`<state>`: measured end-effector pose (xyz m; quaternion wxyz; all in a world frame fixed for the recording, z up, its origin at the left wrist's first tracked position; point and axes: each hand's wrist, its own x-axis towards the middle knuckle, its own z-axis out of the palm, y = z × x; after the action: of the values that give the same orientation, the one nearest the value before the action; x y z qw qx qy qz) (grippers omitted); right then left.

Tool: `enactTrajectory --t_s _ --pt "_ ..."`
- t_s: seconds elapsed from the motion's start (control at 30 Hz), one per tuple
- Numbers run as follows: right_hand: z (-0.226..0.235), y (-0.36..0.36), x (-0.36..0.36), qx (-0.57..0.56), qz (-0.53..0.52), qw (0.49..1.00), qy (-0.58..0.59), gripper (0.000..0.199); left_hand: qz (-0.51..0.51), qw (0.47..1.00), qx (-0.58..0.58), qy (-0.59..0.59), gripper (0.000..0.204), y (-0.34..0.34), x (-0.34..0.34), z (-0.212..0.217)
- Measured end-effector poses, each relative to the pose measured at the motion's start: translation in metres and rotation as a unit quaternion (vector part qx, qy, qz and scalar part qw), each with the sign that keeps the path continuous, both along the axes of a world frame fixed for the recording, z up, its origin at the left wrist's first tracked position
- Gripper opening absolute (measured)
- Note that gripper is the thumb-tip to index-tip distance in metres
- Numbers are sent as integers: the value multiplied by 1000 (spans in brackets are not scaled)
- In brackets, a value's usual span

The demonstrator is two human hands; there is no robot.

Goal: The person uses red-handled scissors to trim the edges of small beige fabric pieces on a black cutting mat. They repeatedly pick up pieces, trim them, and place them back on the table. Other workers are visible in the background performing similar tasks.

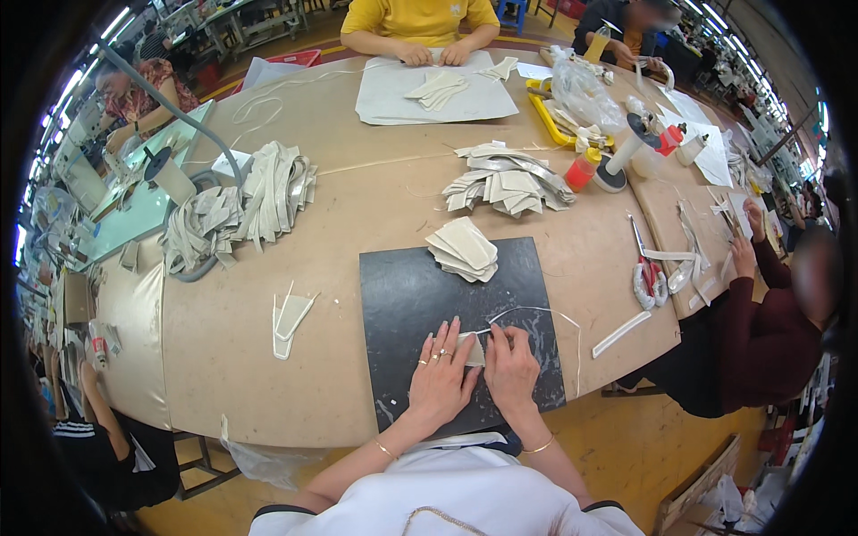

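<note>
Your left hand point(440, 375) lies flat, fingers spread and open, on the dark square work mat point(407, 304) at the near edge of the tan table point(357, 205); its fingertips press down on a small pale grey fabric piece point(472, 350) that rests on the mat's near half. Your right hand point(511, 366) sits just beside the left, touching the same piece from the right, fingers curled in; they appear to pinch the end of a thin white cord point(536, 310), though the grip itself is too small to make out for sure. The cord arcs away over the mat's right edge. At the mat's far edge sits a small stack of cut grey fabric pieces point(463, 248). Off the mat's left side lie two pale tapered strips point(290, 317). Beyond the mat's far right corner is a bigger heap of grey pieces point(505, 183). To the right of the mat, scissors with red handles point(645, 268) lie on the table near another person's hand point(742, 253).
</note>
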<state>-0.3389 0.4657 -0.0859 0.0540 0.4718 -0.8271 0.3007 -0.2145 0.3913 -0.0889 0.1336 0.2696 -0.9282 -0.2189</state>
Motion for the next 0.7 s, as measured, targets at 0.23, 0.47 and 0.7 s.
enactTrajectory --t_s 0.23,0.47,0.7 --pt "-1 1 -16 -83 -43 986 -138 28 59 998 -19 30 48 6 10 1" --pt "-8 18 -45 -171 63 898 -400 25 155 987 -38 32 46 23 54 10" --pt "-11 22 -46 -155 103 921 -342 28 245 969 36 17 35 28 70 17"
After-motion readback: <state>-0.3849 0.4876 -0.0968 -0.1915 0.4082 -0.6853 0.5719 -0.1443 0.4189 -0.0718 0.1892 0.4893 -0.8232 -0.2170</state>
